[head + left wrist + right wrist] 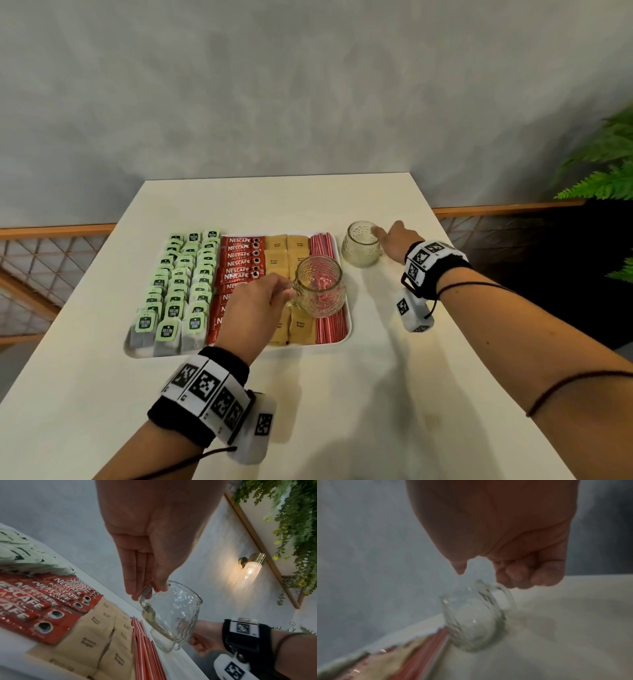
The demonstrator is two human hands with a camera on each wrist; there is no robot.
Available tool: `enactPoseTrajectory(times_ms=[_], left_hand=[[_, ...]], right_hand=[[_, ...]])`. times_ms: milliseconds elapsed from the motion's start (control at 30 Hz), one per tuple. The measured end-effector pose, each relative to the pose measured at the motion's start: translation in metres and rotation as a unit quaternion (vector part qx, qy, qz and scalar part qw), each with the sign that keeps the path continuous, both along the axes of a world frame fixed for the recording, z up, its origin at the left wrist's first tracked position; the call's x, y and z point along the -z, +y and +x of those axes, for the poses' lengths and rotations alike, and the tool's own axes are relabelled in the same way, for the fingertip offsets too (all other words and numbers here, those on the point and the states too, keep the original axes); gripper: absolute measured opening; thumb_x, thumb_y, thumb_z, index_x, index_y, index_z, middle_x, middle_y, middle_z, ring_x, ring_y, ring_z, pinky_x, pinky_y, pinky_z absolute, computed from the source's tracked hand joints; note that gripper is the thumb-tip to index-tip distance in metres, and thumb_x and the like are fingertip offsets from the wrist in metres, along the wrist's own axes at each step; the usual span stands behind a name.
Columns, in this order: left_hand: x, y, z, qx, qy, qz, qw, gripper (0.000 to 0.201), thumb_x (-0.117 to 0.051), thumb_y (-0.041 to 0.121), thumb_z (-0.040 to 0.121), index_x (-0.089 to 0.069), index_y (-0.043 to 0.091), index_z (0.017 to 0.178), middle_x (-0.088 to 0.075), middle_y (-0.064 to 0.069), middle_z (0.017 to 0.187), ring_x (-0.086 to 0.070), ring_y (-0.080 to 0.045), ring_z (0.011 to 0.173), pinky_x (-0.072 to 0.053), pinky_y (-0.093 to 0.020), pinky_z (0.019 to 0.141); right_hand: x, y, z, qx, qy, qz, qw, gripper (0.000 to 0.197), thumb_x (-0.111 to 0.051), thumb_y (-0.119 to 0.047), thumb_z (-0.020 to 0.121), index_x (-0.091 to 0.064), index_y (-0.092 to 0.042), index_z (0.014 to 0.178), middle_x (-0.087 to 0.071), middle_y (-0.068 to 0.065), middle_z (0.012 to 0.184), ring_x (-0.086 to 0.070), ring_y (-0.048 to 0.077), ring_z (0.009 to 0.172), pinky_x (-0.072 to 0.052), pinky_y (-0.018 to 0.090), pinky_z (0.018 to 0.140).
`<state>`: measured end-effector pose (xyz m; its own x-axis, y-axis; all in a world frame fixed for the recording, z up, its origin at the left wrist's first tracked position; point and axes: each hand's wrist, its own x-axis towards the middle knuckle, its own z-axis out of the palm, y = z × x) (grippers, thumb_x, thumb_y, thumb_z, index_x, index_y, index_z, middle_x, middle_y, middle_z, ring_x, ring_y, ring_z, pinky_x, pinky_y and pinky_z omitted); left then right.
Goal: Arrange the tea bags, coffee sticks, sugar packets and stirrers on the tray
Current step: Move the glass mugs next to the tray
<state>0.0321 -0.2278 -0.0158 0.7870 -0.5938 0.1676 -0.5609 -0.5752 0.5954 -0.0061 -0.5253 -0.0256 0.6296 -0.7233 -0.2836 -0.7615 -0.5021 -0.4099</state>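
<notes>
A white tray (308,345) holds rows of green tea bags (178,284), red coffee sticks (241,260), brown sugar packets (277,257) and red stirrers (322,245). My left hand (260,301) pinches the handle of a clear glass mug (320,287) and holds it above the tray's right half; the left wrist view shows the fingers (137,588) on that handle. A second glass mug (361,248) stands on the table just right of the tray. My right hand (394,240) is at its handle side. Its fingers (522,577) curl just above the handle, not round it.
The white table (342,394) has bare surface in front of and right of the tray. A fern (603,164) hangs at the far right. A wooden rail with lattice (51,233) runs behind the table, and a lit wall lamp (250,569) is on the grey wall.
</notes>
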Motion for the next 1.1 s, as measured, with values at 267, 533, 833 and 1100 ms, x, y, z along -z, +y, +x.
enactPoseTrajectory(times_ms=[267, 533, 833, 1100], left_hand=[[-0.006, -0.015, -0.02, -0.026, 0.113, -0.12, 0.986, 0.013, -0.063, 0.03, 0.092, -0.064, 0.019, 0.086, -0.073, 0.007, 0.078, -0.071, -0.009, 0.073, -0.059, -0.037, 0.073], [-0.022, -0.003, -0.02, 0.169, 0.252, -0.131, 0.944, 0.059, -0.071, 0.018, 0.087, -0.045, 0.038, 0.136, -0.051, 0.017, 0.14, -0.048, -0.001, 0.129, -0.038, -0.036, 0.112], [-0.021, -0.031, -0.025, 0.262, 0.255, -0.092, 0.926, 0.096, -0.093, 0.018, 0.059, -0.04, 0.034, 0.138, -0.052, 0.011, 0.134, -0.055, 0.001, 0.119, -0.046, -0.021, 0.101], [0.003, -0.071, -0.037, 0.111, 0.087, -0.078, 0.987, 0.091, -0.093, 0.044, 0.045, -0.037, 0.028, 0.115, -0.045, 0.008, 0.116, -0.052, -0.011, 0.105, -0.048, -0.028, 0.088]], right_hand=[[-0.014, 0.096, -0.075, -0.173, -0.28, 0.351, 0.877, 0.081, -0.084, -0.03, 0.07, -0.035, -0.037, 0.135, -0.052, -0.004, 0.124, -0.063, 0.016, 0.104, -0.055, 0.035, 0.085], [-0.009, 0.081, -0.097, -0.117, -0.335, 0.581, 0.732, 0.077, -0.074, -0.002, 0.071, -0.044, -0.022, 0.139, -0.059, 0.021, 0.125, -0.061, 0.037, 0.109, -0.053, 0.054, 0.089], [-0.009, 0.069, -0.112, -0.151, -0.239, 0.579, 0.764, 0.066, -0.067, -0.011, 0.074, -0.051, -0.022, 0.137, -0.056, 0.022, 0.13, -0.053, 0.032, 0.111, -0.043, 0.044, 0.096], [-0.018, 0.061, -0.12, -0.08, -0.332, 0.241, 0.908, 0.021, -0.057, -0.036, 0.094, -0.072, -0.023, 0.1, -0.063, -0.01, 0.082, -0.05, 0.005, 0.065, -0.041, 0.02, 0.06]])
